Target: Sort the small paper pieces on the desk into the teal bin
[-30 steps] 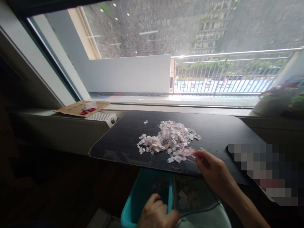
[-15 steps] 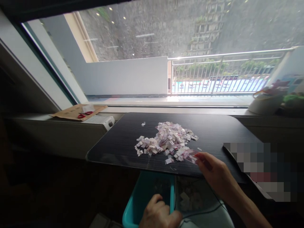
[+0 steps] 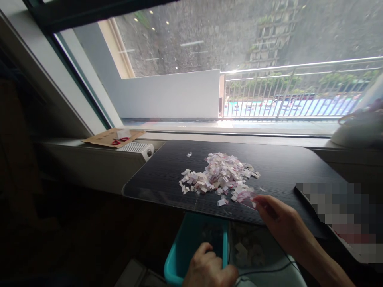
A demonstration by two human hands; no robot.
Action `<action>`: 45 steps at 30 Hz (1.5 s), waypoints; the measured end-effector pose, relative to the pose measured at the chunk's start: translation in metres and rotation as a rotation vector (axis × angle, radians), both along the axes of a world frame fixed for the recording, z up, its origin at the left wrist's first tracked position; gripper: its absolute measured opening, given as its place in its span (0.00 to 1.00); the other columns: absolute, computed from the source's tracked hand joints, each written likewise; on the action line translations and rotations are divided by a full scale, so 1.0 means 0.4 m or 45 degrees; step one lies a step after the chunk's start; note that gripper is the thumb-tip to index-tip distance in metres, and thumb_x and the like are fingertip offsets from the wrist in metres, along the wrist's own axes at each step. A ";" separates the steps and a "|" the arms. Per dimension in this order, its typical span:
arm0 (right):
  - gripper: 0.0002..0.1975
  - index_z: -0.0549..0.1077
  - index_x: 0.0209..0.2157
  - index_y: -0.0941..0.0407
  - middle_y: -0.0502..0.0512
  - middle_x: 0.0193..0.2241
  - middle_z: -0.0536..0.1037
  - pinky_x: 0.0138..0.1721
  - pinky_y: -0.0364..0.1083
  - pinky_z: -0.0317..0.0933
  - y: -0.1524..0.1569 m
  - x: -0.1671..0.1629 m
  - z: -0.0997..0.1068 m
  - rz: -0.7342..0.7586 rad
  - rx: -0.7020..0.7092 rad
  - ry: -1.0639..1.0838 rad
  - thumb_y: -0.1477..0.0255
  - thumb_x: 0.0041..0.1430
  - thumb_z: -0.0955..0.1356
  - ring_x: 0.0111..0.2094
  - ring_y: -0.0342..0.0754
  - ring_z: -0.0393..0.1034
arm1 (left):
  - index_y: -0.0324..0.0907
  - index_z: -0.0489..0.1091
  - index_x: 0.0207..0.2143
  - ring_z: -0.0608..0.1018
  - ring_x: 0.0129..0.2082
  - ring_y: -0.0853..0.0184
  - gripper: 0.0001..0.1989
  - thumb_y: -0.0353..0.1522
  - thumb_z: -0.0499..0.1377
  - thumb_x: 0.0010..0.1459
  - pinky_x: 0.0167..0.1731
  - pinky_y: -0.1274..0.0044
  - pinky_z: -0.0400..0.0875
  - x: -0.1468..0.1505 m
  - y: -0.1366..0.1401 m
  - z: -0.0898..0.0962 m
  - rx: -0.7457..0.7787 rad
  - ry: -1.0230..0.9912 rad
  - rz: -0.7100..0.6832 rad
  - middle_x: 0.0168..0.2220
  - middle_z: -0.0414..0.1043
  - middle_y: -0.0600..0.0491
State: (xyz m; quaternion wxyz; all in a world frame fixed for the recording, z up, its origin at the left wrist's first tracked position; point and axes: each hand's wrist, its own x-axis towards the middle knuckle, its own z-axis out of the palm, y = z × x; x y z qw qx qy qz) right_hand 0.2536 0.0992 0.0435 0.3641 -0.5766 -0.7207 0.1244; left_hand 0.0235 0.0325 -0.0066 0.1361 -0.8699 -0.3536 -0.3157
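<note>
A heap of small white and pinkish paper or plastic scraps [image 3: 223, 169] lies on the dark table [image 3: 158, 171]. At the heap's near right edge, my right hand [image 3: 278, 213] pinches a thin, see-through pinkish piece [image 3: 245, 198] between thumb and fingertips. Below the table's front edge, my left hand [image 3: 209, 265] is closed, its fingers curled, over the right side of a teal bin [image 3: 172, 263]. Whatever it grips is hidden under the fingers. Inside the bin some dim contents show faintly.
Red-handled scissors [image 3: 121, 140] rest on a brown paper envelope [image 3: 104, 138] at the left sill, beside a white radiator [image 3: 136, 148]. A pale container [image 3: 254, 267] with scraps and a dark cable stands right of the bin. A tablet-like device with a blurred screen [image 3: 341, 215] lies at right.
The whole view has shifted, so everything sits slightly further right. The right hand keeps its pinch by the heap, and the left hand stays at the bin.
</note>
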 end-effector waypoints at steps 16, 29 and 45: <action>0.12 0.73 0.39 0.55 0.52 0.30 0.79 0.30 0.41 0.65 -0.044 0.028 0.033 0.005 -0.210 0.126 0.64 0.59 0.64 0.28 0.45 0.71 | 0.45 0.66 0.23 0.62 0.17 0.70 0.14 0.38 0.50 0.59 0.33 0.75 0.62 -0.012 -0.003 0.005 -0.149 -0.004 -0.083 0.14 0.58 0.59; 0.17 0.70 0.47 0.53 0.49 0.27 0.77 0.31 0.42 0.63 -0.003 0.004 0.015 -0.062 -0.246 0.030 0.61 0.58 0.64 0.27 0.45 0.71 | 0.44 0.67 0.25 0.62 0.18 0.70 0.13 0.41 0.53 0.57 0.34 0.75 0.61 -0.024 -0.002 0.006 -0.245 -0.019 -0.108 0.15 0.59 0.59; 0.04 0.72 0.33 0.54 0.51 0.33 0.73 0.35 0.45 0.62 -0.053 -0.146 0.036 0.185 -0.073 -0.400 0.77 0.57 0.67 0.35 0.48 0.70 | 0.46 0.66 0.24 0.63 0.17 0.69 0.14 0.41 0.51 0.58 0.34 0.74 0.61 -0.035 -0.001 -0.011 -0.204 -0.009 -0.062 0.14 0.59 0.58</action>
